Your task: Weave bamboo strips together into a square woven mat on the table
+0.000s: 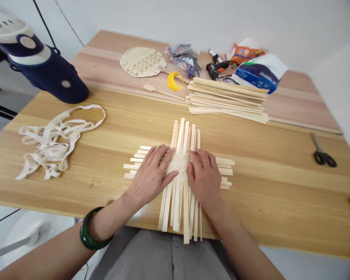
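The left hand [153,171] and right hand [205,175] lay palms down with fingers apart, fairly wide, touching the woven strips [180,161] from either side; whether they pressed or merely rested was hard to tell. The weave sat near the counter [280,210]'s front edge, its long near ends reaching that edge, at least one seeming to poke just past it. Short ends stuck out beyond both hands. To the right, a broad stretch of wood separated the weave from the scissors [323,156], which lay near the right edge. To the left, a narrower stretch ran to the tangled white ribbon [58,146]. Beyond the weave's far ends, a modest gap led to the strip pile [229,102], with a round woven fan [142,62] farther back at left.
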A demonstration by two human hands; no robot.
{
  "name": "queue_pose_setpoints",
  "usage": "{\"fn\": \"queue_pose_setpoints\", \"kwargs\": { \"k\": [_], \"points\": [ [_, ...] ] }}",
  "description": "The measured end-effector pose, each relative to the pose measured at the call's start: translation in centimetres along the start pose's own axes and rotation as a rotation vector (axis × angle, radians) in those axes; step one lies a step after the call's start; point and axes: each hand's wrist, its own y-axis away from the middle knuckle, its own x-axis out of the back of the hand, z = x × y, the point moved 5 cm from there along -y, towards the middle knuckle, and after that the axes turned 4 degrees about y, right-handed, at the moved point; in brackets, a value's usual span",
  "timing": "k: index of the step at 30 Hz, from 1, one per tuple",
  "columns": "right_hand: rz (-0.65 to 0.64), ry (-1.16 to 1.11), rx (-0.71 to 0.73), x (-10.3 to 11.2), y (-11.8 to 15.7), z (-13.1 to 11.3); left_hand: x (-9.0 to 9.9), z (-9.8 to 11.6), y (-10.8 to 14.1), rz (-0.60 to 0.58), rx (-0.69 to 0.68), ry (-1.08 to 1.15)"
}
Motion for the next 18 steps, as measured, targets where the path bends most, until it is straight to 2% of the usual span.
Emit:
{"fn": "queue_pose_setpoints", "kwargs": {
  "k": [5,12,18],
  "points": [
    [-0.034,0.030,-0.018,-0.2,0.0,0.0,0.0,0.3,-0.4,-0.008,0.018,-0.054],
    [-0.072,0.035,-0.031,-0.4,-0.1,0.1,0.0,0.9,-1.0,0.023,0.130,-0.040],
    [-0.074,0.040,-0.016,-0.5,-0.1,0.1,-0.4,1.1,-1.2,0.016,0.115,-0.060]
  ]
}}
